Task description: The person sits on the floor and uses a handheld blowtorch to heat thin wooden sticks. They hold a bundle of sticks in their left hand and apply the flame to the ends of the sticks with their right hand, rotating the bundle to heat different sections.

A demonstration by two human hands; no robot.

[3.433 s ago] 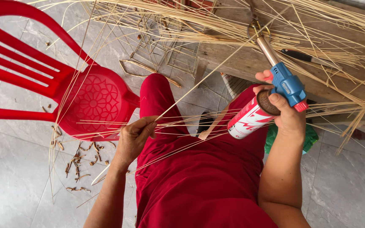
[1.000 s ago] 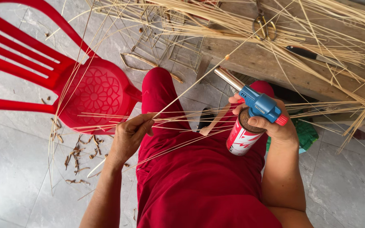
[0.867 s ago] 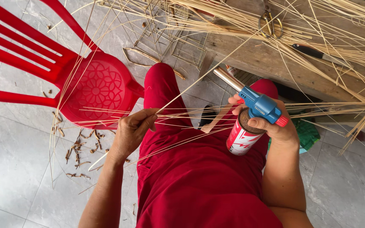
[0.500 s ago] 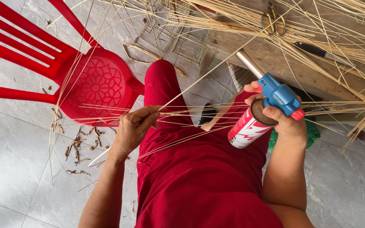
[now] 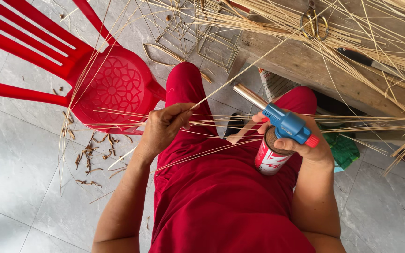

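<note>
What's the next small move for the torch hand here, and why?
Probably swing the torch nozzle toward the thin strip pinched in the left hand. The right hand grips the can, but its metal nozzle points up and away, clear of the strip.

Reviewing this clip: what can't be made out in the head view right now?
- Torch: whether it is lit; no flame shows at the metal nozzle.
- Right hand: palm hidden behind the torch and gas can.
- Left hand: how many thin strips it pinches; too fine.
- Scissors: partly covered by strips on the wooden bench.
- Red chair: cut off by the frame edge.
</note>
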